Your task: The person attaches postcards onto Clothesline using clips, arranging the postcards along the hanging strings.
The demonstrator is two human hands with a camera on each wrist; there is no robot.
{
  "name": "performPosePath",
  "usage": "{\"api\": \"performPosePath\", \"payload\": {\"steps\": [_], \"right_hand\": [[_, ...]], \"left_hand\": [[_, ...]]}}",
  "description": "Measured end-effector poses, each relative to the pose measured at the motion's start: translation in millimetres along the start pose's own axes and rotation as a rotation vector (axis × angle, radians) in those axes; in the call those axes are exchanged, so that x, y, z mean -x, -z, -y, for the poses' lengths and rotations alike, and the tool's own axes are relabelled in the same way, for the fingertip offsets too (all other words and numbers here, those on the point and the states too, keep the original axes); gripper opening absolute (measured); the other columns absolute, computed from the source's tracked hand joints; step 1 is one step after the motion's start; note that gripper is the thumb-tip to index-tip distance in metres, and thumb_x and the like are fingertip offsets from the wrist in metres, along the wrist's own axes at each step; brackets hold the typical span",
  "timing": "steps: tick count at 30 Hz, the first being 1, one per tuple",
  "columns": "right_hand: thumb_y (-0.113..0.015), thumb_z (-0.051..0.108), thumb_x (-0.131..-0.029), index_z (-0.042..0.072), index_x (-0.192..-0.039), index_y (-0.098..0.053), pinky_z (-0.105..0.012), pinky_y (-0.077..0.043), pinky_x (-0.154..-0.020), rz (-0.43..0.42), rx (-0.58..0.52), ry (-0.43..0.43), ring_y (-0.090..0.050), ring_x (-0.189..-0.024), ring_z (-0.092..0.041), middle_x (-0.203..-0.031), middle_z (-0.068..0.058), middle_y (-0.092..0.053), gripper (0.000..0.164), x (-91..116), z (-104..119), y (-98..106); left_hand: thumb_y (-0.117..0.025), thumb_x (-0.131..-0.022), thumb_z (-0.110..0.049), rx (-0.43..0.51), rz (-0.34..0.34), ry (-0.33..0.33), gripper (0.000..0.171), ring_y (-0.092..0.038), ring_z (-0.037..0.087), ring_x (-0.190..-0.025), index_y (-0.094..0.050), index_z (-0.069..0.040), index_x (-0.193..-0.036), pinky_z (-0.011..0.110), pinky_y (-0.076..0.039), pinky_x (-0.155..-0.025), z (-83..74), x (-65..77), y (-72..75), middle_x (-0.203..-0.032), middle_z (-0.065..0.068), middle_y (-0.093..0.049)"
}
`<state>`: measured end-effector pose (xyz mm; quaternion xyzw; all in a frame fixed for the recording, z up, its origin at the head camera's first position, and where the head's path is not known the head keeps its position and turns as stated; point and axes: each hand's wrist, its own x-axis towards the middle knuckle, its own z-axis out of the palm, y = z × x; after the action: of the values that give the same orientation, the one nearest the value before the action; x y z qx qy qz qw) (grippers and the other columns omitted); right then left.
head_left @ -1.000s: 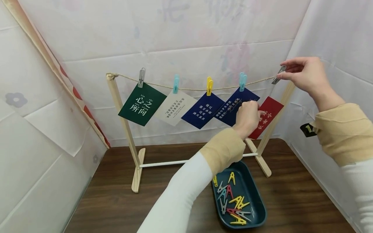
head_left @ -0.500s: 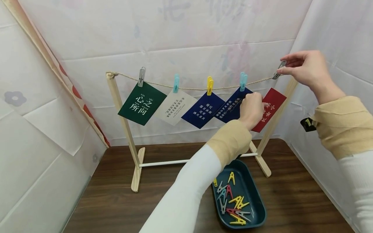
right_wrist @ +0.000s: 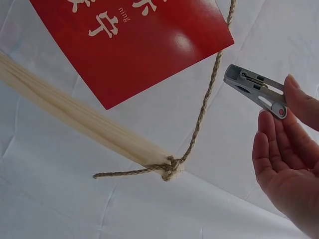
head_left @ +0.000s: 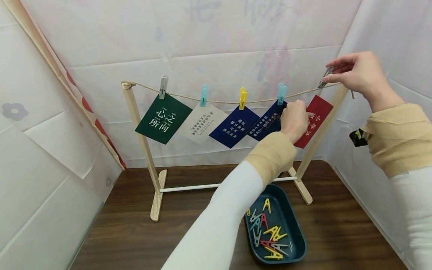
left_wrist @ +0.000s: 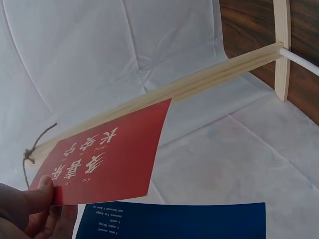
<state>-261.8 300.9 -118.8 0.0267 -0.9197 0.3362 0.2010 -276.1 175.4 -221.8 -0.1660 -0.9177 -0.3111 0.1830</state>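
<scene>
My left hand [head_left: 294, 119] pinches a red card [left_wrist: 114, 154] with white characters by one edge, thumb on its printed face. In the right wrist view, the card's corner lies close by the twine [right_wrist: 203, 112]. My right hand [right_wrist: 291, 154] holds a grey clothespin [right_wrist: 255, 89] between thumb and fingers, beside the twine near the right post. Left of the red card, a dark blue card [head_left: 266, 122] hangs from a light blue clothespin [head_left: 281, 93], partly hidden by my left hand. Another blue card [head_left: 234, 127] hangs from a yellow clothespin [head_left: 243, 98].
A white card [head_left: 204, 123] and a green card [head_left: 164, 119] hang farther left. The twine is tied between the stand's left post [head_left: 141, 138] and right post [head_left: 317, 148]. A dark blue tray [head_left: 297, 240] of loose clothespins stands on the wooden table [head_left: 189, 225].
My left hand has raised the red card up and to the right, towards the twine. My right hand has moved up slightly with the grey clothespin.
</scene>
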Motion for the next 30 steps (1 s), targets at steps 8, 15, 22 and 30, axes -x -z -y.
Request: {"api": "performPosePath", "payload": {"steps": [8,15,22,30], "right_hand": [[-0.074,0.022,-0.072,0.028,-0.093,-0.067,-0.012,-0.034,-0.056,0.003,0.026,0.038,-0.049,-0.059,0.009,-0.060,0.027,-0.053,0.023,0.3,3.4,1.1],[-0.074,0.024,-0.072,0.008,-0.106,-0.065,-0.015,-0.035,-0.054,-0.002,0.125,0.066,-0.049,-0.058,0.009,-0.057,0.031,-0.050,0.039,1.7,9.0,1.1],[-0.072,0.023,-0.075,0.001,-0.106,-0.064,-0.017,-0.035,-0.050,0.002,0.244,0.131,-0.046,-0.056,0.008,-0.055,0.035,-0.045,0.039,2.1,16.5,-0.3],[-0.072,0.015,-0.074,0.000,-0.097,-0.068,-0.010,-0.034,-0.049,-0.025,0.311,0.215,-0.042,-0.052,0.019,-0.078,-0.009,-0.068,0.028,0.8,23.0,-9.0]], "left_hand": [[-0.062,-0.083,-0.027,0.003,-0.013,0.040,0.010,-0.052,0.003,-0.057,-0.068,-0.018,-0.083,0.018,-0.041,-0.050,-3.6,-4.5,-1.3,-0.074,-0.006,-0.062],[-0.062,-0.082,-0.027,0.088,-0.003,0.085,0.012,-0.052,0.004,-0.058,-0.068,-0.018,-0.087,0.018,-0.042,-0.051,-4.6,-5.9,-1.4,-0.074,-0.005,-0.062],[-0.062,-0.083,-0.026,0.075,-0.008,0.089,0.010,-0.053,0.004,-0.060,-0.068,-0.018,-0.084,0.018,-0.043,-0.052,-3.6,-8.8,0.4,-0.075,-0.006,-0.062],[-0.062,-0.083,-0.026,0.052,0.001,0.090,0.008,-0.055,0.004,-0.061,-0.067,-0.020,-0.079,0.019,-0.042,-0.052,-3.4,-9.4,0.5,-0.075,-0.008,-0.063]]}}
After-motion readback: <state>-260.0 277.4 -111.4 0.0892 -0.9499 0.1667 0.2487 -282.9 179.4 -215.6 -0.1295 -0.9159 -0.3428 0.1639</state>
